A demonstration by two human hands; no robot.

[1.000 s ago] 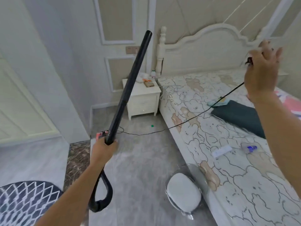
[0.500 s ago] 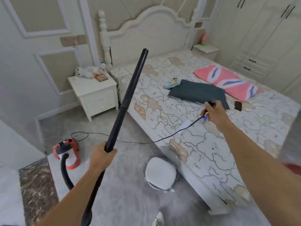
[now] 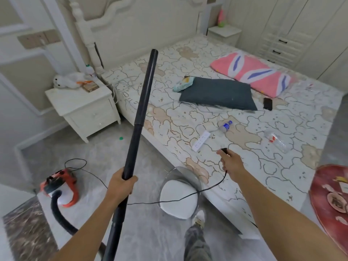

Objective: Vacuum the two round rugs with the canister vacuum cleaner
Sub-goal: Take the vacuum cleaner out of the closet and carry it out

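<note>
- One orange-red canister vacuum (image 3: pixel 60 187) sits on the grey floor at lower left. Its black hose (image 3: pixel 54 211) curves down and slips behind the left forearm, so its join with the wand is hidden.
- Behind the vacuum stands a white nightstand (image 3: pixel 82 108) with a white plush toy (image 3: pixel 66 81) on top. The small items beside the toy are too blurred to name.
- The left hand (image 3: pixel 120 187) is wrapped round the black wand (image 3: pixel 140 112), which slants up and to the right across the bed's near edge. The wand's lower part is cut off by the bottom edge of the view.
- A thin black cord (image 3: pixel 189 196) loops on the floor beside the vacuum, passes behind the wand and crosses the white stool (image 3: pixel 178 200) just beside the bed (image 3: pixel 188 113).
- A white power strip (image 3: pixel 201 141) lies on the bed, near the right hand but apart from it.
- The right hand (image 3: pixel 231 164) pinches the black plug (image 3: pixel 224 150) at the cord's end, over the mattress edge. The prongs cannot be made out.
- Farther back on the bed lie a dark pillow (image 3: pixel 218 93), a pink pillow (image 3: pixel 250 72), two plastic bottles and a phone (image 3: pixel 267 103).
- At the far right a red round rug (image 3: pixel 327 200) lies on the floor. The picture's edge cuts it, so only part shows.
</note>
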